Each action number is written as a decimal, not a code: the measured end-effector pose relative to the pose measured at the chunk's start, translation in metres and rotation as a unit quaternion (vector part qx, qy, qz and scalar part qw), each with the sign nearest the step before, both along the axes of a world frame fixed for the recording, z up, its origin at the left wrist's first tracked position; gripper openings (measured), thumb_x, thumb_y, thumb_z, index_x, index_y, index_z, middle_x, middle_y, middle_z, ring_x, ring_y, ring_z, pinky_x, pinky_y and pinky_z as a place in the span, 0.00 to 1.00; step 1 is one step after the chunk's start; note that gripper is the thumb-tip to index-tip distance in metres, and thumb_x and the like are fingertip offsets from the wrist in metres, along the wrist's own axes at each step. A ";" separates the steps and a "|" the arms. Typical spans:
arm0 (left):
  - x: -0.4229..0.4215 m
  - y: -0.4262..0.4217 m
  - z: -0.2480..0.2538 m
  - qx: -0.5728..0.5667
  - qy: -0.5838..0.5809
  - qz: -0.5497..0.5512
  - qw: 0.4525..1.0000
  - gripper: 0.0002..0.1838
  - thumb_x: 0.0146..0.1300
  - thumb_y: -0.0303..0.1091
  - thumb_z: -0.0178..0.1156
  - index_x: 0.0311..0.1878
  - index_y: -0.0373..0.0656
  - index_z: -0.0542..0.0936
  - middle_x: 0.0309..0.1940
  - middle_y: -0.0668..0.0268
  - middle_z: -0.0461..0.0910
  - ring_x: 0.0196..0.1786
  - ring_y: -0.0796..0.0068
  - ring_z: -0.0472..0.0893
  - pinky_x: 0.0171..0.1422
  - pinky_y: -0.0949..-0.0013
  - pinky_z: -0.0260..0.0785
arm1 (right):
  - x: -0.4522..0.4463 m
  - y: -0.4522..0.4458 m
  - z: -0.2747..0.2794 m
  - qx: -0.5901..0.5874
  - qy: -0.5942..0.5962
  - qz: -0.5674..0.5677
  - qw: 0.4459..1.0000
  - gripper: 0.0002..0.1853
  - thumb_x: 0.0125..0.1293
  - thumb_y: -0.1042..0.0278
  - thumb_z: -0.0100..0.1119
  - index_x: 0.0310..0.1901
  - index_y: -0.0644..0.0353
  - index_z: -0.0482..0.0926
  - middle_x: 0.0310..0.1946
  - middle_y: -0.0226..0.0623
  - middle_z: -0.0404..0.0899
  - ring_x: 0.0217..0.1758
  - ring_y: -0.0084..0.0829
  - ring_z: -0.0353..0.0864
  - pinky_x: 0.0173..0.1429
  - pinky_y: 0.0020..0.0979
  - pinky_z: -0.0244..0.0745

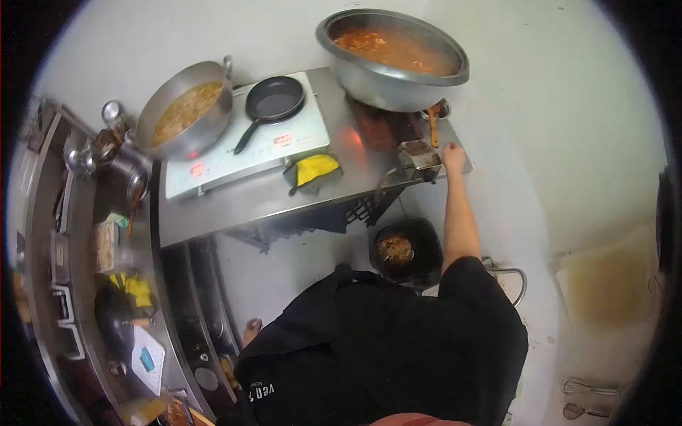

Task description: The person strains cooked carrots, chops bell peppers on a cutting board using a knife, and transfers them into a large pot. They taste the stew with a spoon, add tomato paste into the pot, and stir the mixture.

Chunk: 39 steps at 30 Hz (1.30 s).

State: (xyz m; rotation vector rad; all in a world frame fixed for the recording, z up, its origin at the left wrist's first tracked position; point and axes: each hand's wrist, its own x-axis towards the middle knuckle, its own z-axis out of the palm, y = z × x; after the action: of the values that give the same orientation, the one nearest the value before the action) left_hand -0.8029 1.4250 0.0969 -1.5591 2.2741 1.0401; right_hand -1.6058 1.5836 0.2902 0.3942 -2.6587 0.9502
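Observation:
My right hand (453, 153) reaches out to the right end of the steel counter, its fingers curled; what they hold, if anything, is too small to make out. Just left of it is a square metal container (420, 157). A wooden-handled utensil (433, 128) rests close above the hand, beside a small metal bowl (444, 108). The large metal pot (394, 84) of reddish stew stands behind these on a dark cooktop (374, 126). Low at my left side is my left hand (251, 331), partly hidden by my dark clothing; its fingers are unclear.
A white double cooktop (206, 177) holds a deep pan (145, 128) of broth and a black frying pan (275, 99). A yellow-and-black cloth (316, 170) lies in front. Below the counter is a black bin (426, 241) with food scraps. Shelving (170, 319) lines the left.

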 end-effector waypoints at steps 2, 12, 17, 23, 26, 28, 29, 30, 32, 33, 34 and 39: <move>-0.056 -0.031 0.016 -0.038 -0.006 -0.052 0.998 0.29 0.64 0.53 0.57 0.58 0.39 0.72 0.47 0.55 0.79 0.43 0.63 0.81 0.45 0.65 0.73 | -0.042 -0.018 -0.013 0.051 -0.006 0.018 0.998 0.20 0.63 0.60 0.51 0.39 0.75 0.79 0.35 0.59 0.81 0.38 0.53 0.82 0.43 0.46 0.74; -0.139 -0.081 0.046 -0.045 0.098 -0.047 0.993 0.15 0.67 0.38 0.56 0.47 0.35 0.76 0.27 0.63 0.79 0.30 0.71 0.79 0.36 0.65 0.71 | -0.074 -0.041 0.006 -0.334 -0.383 0.042 0.860 0.13 0.65 0.62 0.54 0.33 0.65 0.75 0.17 0.32 0.72 0.15 0.22 0.69 0.17 0.26 0.64; -0.131 -0.098 0.032 -0.008 0.079 -0.055 0.995 0.15 0.66 0.39 0.56 0.42 0.34 0.78 0.25 0.63 0.79 0.29 0.70 0.79 0.35 0.65 0.71 | 0.018 0.045 0.112 -0.308 -0.219 -0.044 0.925 0.20 0.68 0.50 0.54 0.46 0.61 0.77 0.15 0.24 0.66 0.13 0.16 0.62 0.14 0.21 0.58; -0.193 -0.141 0.052 0.016 0.122 -0.079 0.989 0.16 0.65 0.41 0.57 0.37 0.34 0.80 0.21 0.62 0.79 0.27 0.69 0.79 0.34 0.64 0.70 | 0.054 0.058 0.271 0.010 0.031 -0.016 0.999 0.17 0.70 0.57 0.51 0.52 0.57 0.77 0.19 0.37 0.76 0.21 0.27 0.77 0.26 0.33 0.71; -0.247 -0.154 0.080 0.029 0.170 -0.063 0.983 0.17 0.64 0.42 0.58 0.34 0.34 0.81 0.20 0.61 0.79 0.26 0.68 0.79 0.33 0.64 0.70 | 0.029 0.005 0.303 0.238 0.215 0.013 0.947 0.13 0.67 0.63 0.50 0.50 0.51 0.79 0.33 0.44 0.81 0.38 0.42 0.82 0.42 0.42 0.75; -0.279 -0.160 0.093 0.054 0.229 -0.038 0.971 0.18 0.63 0.43 0.59 0.30 0.34 0.81 0.20 0.59 0.80 0.24 0.65 0.79 0.33 0.62 0.70 | 0.007 -0.039 0.315 0.339 0.208 0.018 0.917 0.12 0.64 0.68 0.50 0.46 0.52 0.80 0.38 0.44 0.82 0.42 0.45 0.82 0.45 0.43 0.76; -0.286 -0.162 0.091 0.055 0.230 -0.038 0.971 0.18 0.63 0.43 0.59 0.30 0.34 0.81 0.20 0.59 0.80 0.24 0.65 0.79 0.33 0.62 0.70 | -0.014 -0.058 0.316 0.390 0.201 0.024 0.898 0.11 0.62 0.69 0.50 0.43 0.54 0.80 0.39 0.45 0.82 0.41 0.45 0.82 0.45 0.42 0.77; -0.291 -0.165 0.088 0.021 0.220 -0.095 0.971 0.18 0.63 0.43 0.60 0.31 0.34 0.82 0.21 0.58 0.80 0.24 0.64 0.80 0.33 0.62 0.71 | -0.035 -0.077 0.315 0.437 0.221 0.029 0.871 0.10 0.62 0.69 0.50 0.41 0.55 0.81 0.38 0.44 0.82 0.41 0.44 0.83 0.44 0.41 0.78; -0.298 -0.167 0.078 -0.014 0.212 -0.140 0.967 0.18 0.62 0.43 0.60 0.31 0.34 0.82 0.21 0.57 0.81 0.24 0.63 0.80 0.33 0.61 0.71 | -0.080 -0.107 0.309 0.482 0.249 0.043 0.839 0.10 0.63 0.69 0.49 0.40 0.56 0.81 0.38 0.42 0.83 0.42 0.42 0.83 0.43 0.40 0.78; -0.293 -0.163 0.070 -0.035 0.211 -0.127 0.969 0.18 0.62 0.44 0.61 0.30 0.34 0.82 0.22 0.56 0.82 0.25 0.63 0.81 0.34 0.61 0.71 | -0.103 -0.122 0.307 0.498 0.250 0.058 0.828 0.09 0.62 0.68 0.50 0.38 0.56 0.81 0.37 0.42 0.83 0.41 0.43 0.83 0.43 0.40 0.79; -0.287 -0.158 0.062 -0.057 0.208 -0.113 0.970 0.18 0.61 0.44 0.61 0.29 0.34 0.82 0.23 0.55 0.82 0.26 0.63 0.82 0.34 0.61 0.72 | -0.124 -0.137 0.305 0.514 0.251 0.074 0.817 0.09 0.61 0.68 0.51 0.37 0.56 0.82 0.36 0.42 0.83 0.41 0.43 0.83 0.43 0.40 0.79; -0.239 -0.126 0.013 -0.054 0.130 -0.008 0.990 0.17 0.62 0.43 0.59 0.32 0.35 0.81 0.27 0.52 0.82 0.33 0.59 0.82 0.40 0.59 0.72 | -0.181 -0.186 0.296 0.529 0.209 0.150 0.808 0.12 0.63 0.61 0.52 0.36 0.58 0.83 0.35 0.45 0.83 0.40 0.46 0.83 0.44 0.42 0.79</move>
State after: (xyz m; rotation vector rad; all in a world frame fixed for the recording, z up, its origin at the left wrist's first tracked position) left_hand -1.0418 1.2991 0.1097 -1.5208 2.5482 1.1965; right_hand -1.7863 1.3975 0.5860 1.1117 -2.4458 -0.6435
